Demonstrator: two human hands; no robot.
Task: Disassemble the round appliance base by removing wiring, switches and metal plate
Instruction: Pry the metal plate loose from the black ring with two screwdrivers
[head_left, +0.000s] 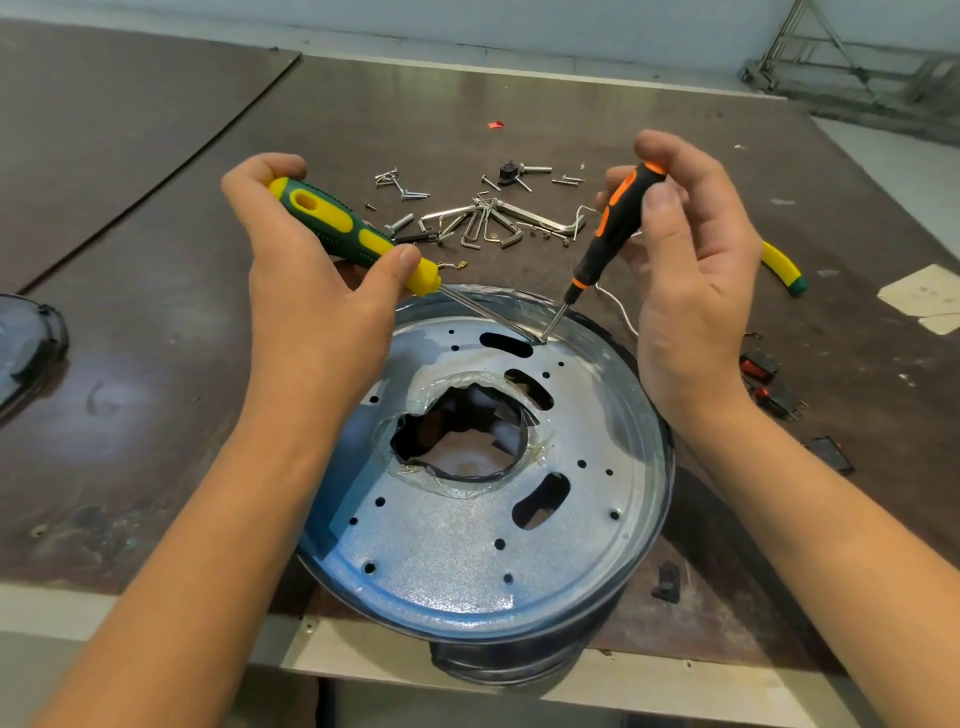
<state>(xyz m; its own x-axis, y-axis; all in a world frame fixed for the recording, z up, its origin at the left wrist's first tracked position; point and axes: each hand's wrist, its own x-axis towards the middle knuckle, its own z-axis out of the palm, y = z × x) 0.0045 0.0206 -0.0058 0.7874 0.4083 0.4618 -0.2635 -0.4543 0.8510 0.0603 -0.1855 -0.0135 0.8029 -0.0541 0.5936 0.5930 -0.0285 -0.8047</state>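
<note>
The left hand (311, 280) has its fingers curled round a green-and-yellow screwdriver (353, 236), thumb pressed near the collar. The right hand (691, 291) pinches a slimmer black-and-orange screwdriver (615, 223) near its top, fingers wrapped behind the handle. Both shafts slant down and their tips meet at one spot on the far edge of the metal plate (467, 561), just beside a long slot.

That plate is a round, galvanised disc with a ragged central opening and many small holes. It sits in the round appliance base (498, 665), whose dark rim overhangs the near edge of the brown table (156, 364).

Beyond the base lie a fan of hex keys (493, 221) and loose screws (400, 184). A white wire (621, 312) trails from behind the base on the right. To the right of it lie red rocker switches (763, 374), and further back a yellow-handled tool (779, 262). A dark round cover (26, 348) shows at the left edge.
</note>
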